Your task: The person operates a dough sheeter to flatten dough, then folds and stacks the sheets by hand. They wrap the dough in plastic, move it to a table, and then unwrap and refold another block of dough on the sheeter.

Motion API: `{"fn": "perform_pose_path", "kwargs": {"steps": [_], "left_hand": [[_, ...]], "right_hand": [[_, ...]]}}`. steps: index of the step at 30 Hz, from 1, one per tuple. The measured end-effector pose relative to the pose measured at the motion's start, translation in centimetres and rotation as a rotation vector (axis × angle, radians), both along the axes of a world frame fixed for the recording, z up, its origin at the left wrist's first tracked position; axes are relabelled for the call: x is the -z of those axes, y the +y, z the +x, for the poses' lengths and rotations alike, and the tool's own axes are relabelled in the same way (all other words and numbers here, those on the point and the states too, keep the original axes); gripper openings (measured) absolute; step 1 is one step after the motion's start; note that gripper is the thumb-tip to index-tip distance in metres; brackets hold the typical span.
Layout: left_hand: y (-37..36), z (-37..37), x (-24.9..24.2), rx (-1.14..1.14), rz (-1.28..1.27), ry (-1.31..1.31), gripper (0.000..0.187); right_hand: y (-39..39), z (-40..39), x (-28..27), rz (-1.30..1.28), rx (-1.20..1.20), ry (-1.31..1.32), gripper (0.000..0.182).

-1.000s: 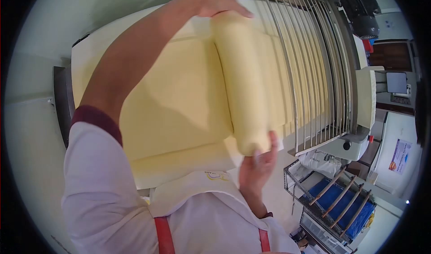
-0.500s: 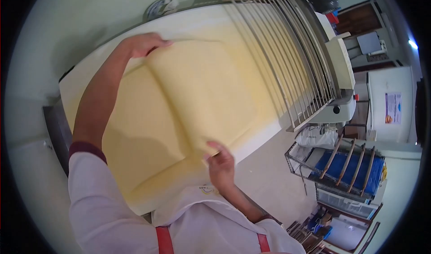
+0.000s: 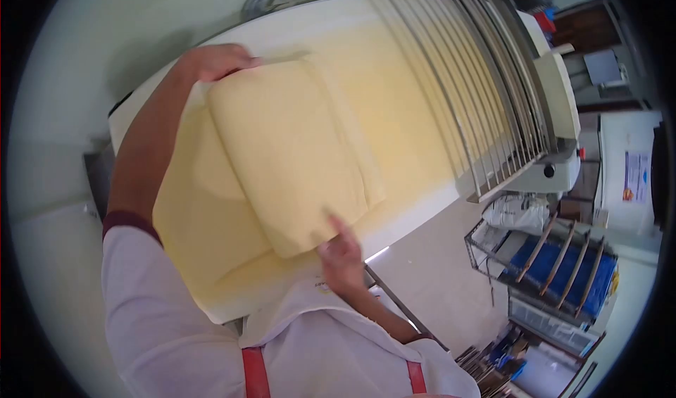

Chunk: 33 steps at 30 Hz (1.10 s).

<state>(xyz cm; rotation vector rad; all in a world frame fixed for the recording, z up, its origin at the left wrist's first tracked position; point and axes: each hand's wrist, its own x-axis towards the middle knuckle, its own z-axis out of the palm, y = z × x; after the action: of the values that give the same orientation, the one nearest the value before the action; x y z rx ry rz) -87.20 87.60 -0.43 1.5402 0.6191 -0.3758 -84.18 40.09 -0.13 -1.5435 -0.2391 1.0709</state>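
Observation:
A pale yellow sheet of dough [image 3: 204,194] lies on the white work surface, with a thick folded part [image 3: 289,152] resting over its right portion. My left hand [image 3: 224,61] is at the far left corner of the folded part, its fingers closed on the dough's edge. At the near edge of the fold is my right hand [image 3: 343,257], blurred, with its index finger stretched out over the dough and the other fingers partly curled. Yellowish powder coats the surface around the dough.
A metal rod guard [image 3: 458,81] stands over the right end of the white surface [image 3: 405,222]. Beyond it is a machine housing [image 3: 542,176]. A rack with a blue sheet and wooden rods [image 3: 556,271] stands at the right. The wall is at the left.
The folded part of the dough has moved left and its right edge now shows. My left hand has shifted slightly left with it. The view has shifted a little.

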Motion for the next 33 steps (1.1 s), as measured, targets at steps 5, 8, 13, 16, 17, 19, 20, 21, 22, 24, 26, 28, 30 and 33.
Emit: {"fn": "perform_pose_path", "kwargs": {"steps": [5, 8, 13, 16, 17, 19, 20, 21, 22, 24, 26, 28, 30, 33], "left_hand": [[-4.1, 1.5, -2.6, 0.164, 0.455, -0.004, 0.041], [-4.9, -3.3, -4.4, 0.0, 0.355, -0.136, 0.038], [-9.0, -18.0, -1.2, -0.637, 0.305, -0.528, 0.043], [-17.9, -25.5, 2.8, -1.323, -0.399, -0.806, 0.046], [-21.5, -26.3, 1.2, -1.4, -0.523, -0.826, 0.046], [-25.9, -27.6, 0.2, -1.48, -0.52, -0.789, 0.047], [-27.2, -27.9, 1.3, -1.49, -0.4, -0.725, 0.048], [-28.2, -28.2, 1.8, -1.497, -0.283, -0.66, 0.05], [-28.7, -28.4, 1.7, -1.486, -0.271, -0.65, 0.053], [-28.8, -28.3, 1.4, -1.458, -0.24, -0.634, 0.06], [-28.9, -27.6, 1.9, -1.461, -0.1, -0.574, 0.063], [-29.5, -27.1, 2.1, -1.477, -0.061, -0.521, 0.067], [-29.5, -27.1, 2.1, -1.502, -0.107, -0.485, 0.07], [-27.5, -27.0, -0.3, -1.589, -0.221, -0.386, 0.074]], "right_hand": [[3.2, -0.8, -2.3, 0.14, 0.251, 0.216, 0.04], [2.6, -2.6, -2.5, 0.094, 0.071, -0.083, 0.032], [2.2, -7.7, -1.1, 0.28, -0.676, -0.893, 0.024], [6.1, -9.4, -4.4, 0.4, -1.192, -1.318, 0.03], [6.9, -9.0, -4.1, 0.427, -1.245, -1.241, 0.028], [8.6, -7.5, -3.3, 0.472, -1.345, -1.086, 0.025], [10.4, -6.7, -3.5, 0.472, -1.288, -1.021, 0.026], [12.8, -6.2, -3.7, 0.469, -1.231, -0.96, 0.027], [15.4, -6.2, -4.2, 0.443, -1.187, -1.007, 0.027], [21.2, -6.8, -4.4, 0.457, -1.115, -1.095, 0.028], [27.0, -8.7, -3.6, 0.53, -1.071, -1.198, 0.027], [31.5, -10.6, -1.8, 0.555, -1.108, -1.252, 0.027], [34.8, -12.1, 0.6, 0.531, -1.209, -1.227, 0.027], [36.4, -13.8, 0.4, 0.512, -1.282, -1.264, 0.027]]}}
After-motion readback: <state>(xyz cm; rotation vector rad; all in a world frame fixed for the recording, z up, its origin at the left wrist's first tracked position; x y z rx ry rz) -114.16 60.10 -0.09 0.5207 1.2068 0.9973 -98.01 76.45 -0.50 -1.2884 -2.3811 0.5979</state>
